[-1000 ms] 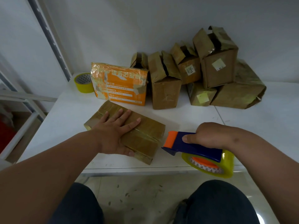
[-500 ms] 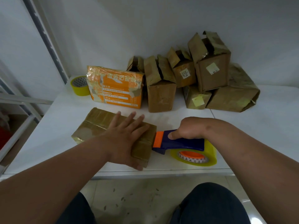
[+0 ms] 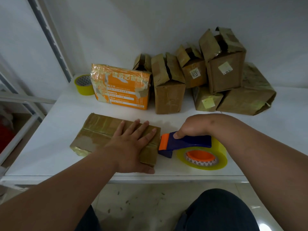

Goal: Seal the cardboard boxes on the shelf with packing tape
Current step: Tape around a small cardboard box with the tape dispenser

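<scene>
A flat brown cardboard box (image 3: 100, 130), covered in glossy tape, lies near the front of the white shelf (image 3: 50, 130). My left hand (image 3: 131, 144) presses flat on its right half with fingers spread. My right hand (image 3: 193, 127) grips the blue handle of a tape dispenser (image 3: 185, 144), whose orange blade end touches the box's right edge. Its yellowish tape roll (image 3: 208, 157) hangs over the shelf just right of the box.
Several brown boxes (image 3: 168, 90) with open or torn flaps are piled against the back wall, beside an orange printed box (image 3: 121, 87). A spare yellow tape roll (image 3: 83, 85) stands at the back left. A grey shelf post (image 3: 50, 39) rises on the left.
The dispenser has moved left until its orange end meets the box's right edge. My left hand has shifted toward the box's right half, and the box has turned slightly.
</scene>
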Motion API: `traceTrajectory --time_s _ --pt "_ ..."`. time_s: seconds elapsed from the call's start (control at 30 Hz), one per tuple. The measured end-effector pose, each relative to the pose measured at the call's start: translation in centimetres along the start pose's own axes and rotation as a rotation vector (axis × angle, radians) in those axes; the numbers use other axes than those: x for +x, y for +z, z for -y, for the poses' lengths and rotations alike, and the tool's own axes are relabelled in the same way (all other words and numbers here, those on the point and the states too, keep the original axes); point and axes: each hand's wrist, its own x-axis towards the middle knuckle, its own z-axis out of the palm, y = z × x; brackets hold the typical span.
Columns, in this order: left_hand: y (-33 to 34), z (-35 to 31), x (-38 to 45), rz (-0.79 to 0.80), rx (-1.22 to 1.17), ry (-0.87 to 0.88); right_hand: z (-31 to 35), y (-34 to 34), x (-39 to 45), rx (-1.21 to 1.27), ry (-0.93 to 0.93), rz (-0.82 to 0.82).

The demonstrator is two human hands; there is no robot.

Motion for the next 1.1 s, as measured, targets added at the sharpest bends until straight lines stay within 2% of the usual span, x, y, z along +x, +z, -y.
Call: traceTrajectory --time_s 0.13,0.23,0.3,0.47,0.67,0.8,0.83,0.93,1.1 --pt "-0.2 -0.1 -0.2 -0.013 -0.003 0.007 -0.2 -0.5 0.1 0.239 0.070 0.094" --pt "-0.3 -0.1 -0.3 0.002 0.007 0.008 -0.5 0.4 0.7 0.273 0.124 0.192" --pt "-0.2 -0.2 -0.3 0.011 0.010 -0.002 -0.9 1.2 1.1 0.290 0.133 0.202" --pt "-0.6 -0.1 -0.8 0.026 -0.027 0.024 -3.0 0.6 -0.2 0.397 0.141 0.047" --pt "-2.5 -0.2 -2.3 0.069 0.079 0.137 -6.8 -0.5 -2.4 0.480 0.167 -0.209" --pt "-3.3 -1.1 -3.9 0.210 0.047 0.112 -7.2 1.0 -2.4 0.412 0.107 -0.301" --pt "-3.1 -1.4 -4.2 0.207 -0.010 0.086 -7.1 1.5 -2.4 0.398 0.087 -0.315" --pt "-2.0 -1.8 -4.7 0.062 -0.125 0.053 -6.7 3.0 -2.4 0.364 0.020 -0.351" --pt "-1.0 -0.3 -5.5 -0.022 -0.089 0.071 -6.2 5.4 -2.9 0.284 -0.123 -0.498"
